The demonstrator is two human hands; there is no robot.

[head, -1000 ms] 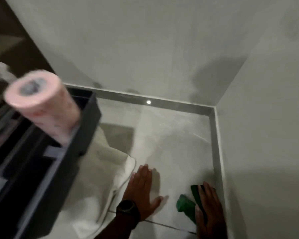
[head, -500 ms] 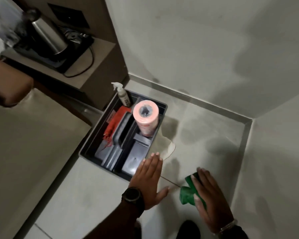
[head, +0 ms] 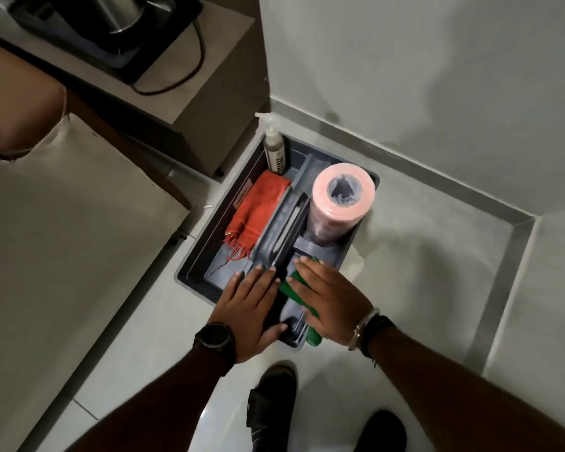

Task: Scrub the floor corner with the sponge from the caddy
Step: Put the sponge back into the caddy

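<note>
Head view, only one: my right hand (head: 330, 296) is now over the near right compartment of the grey caddy (head: 196, 278), fingers flat and spread, palm pressing the green sponge (head: 291, 288) down into or against the caddy; green shows at the thumb side and again under the wrist near the caddy's front lip. Not a closed fist, more a loose flat hold on the sponge; can't tell if it's released yet. Half a second back that hand and sponge were on the bare floor tile near the corner, so the sponge has come off the floor and over to the caddy, and my view has pulled up and back. My left hand (head: 248, 308) is open, flat, fingers together, holding nothing, resting on the caddy's near edge just left of the centre handle (head: 284, 236); earlier it lay flat on the tile beside the caddy. Floor corner (head: 532, 220) sits well apart to the right, nothing on it. Also in the caddy: pink roll (head: 341, 194) upright, orange cloth (head: 258, 210), spray bottle (head: 273, 145). My read: scrubbing looks finished and this is the put-back; if the corner needs more passes, the sponge has to travel back right.
</note>
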